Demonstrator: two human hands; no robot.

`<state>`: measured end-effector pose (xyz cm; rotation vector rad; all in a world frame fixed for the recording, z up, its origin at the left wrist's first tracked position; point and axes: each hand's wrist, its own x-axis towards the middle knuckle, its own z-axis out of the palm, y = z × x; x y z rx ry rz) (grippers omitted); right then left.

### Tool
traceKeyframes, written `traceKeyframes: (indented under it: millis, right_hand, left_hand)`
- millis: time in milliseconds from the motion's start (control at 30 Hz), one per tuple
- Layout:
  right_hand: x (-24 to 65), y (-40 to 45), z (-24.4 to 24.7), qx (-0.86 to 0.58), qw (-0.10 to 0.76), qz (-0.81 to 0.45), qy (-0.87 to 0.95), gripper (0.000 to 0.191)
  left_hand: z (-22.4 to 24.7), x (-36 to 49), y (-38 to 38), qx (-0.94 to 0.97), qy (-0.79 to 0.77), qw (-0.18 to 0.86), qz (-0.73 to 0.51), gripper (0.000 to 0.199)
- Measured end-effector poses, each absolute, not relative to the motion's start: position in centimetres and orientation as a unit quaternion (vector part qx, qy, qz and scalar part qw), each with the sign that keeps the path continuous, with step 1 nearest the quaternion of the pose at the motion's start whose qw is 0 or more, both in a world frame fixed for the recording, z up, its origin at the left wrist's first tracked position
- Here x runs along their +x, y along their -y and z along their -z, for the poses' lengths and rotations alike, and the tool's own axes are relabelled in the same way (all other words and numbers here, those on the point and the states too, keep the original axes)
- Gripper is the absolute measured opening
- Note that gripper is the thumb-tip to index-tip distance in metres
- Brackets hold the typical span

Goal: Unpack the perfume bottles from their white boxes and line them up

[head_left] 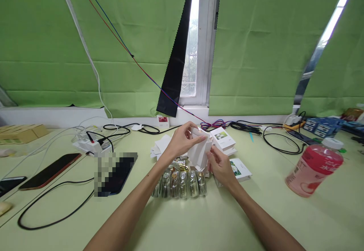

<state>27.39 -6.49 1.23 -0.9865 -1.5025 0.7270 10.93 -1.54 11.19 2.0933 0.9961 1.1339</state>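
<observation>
Over the middle of the table, my left hand [186, 139] grips the upper part of a folded white card [198, 150] between thumb and fingers. My right hand [220, 163] pinches the same card at its lower right side. Just below it stands a row of small clear bottles [183, 184], which look wrapped in clear plastic. Behind my left wrist lies a heap of white card pieces [162, 145]. White boxes with a flower picture are close to my right hand: one box [223, 139] behind it, another box [240, 169] beside it.
A pink drink bottle [314, 167] stands at the right. To the left are a phone [122, 175], a second phone [51, 171], a power strip [92, 145] and loose cables. Coiled black cable [246, 127] and blue boxes [322, 126] line the back, below green blinds [270, 54].
</observation>
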Motion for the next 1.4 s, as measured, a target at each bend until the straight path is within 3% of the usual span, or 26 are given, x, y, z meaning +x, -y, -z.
traceKeyframes:
  millis: [300,600,867,1400]
  right_hand:
    - [27.2,7.0,-1.7,-0.441,0.569,-0.239,0.652,0.045]
    - [27.3,6.9,-1.6,-0.442,0.568,-0.212,0.661,0.036]
    - [27.4,6.7,-1.2,-0.434,0.564,-0.210,0.670,0.030]
    - [27.5,6.7,-1.1,-0.436,0.558,-0.174,0.684,0.022]
  left_hand:
    - [-10.6,11.6,1.9,0.786,-0.326,0.332,-0.407,0.043]
    - [-11.2,11.5,2.2,0.798,-0.313,0.342,-0.385,0.040]
    - [-10.9,11.5,2.1,0.808,-0.293,0.344,-0.378,0.058]
    - [-10.8,11.9,2.7,0.815,-0.287,0.320,-0.388,0.053]
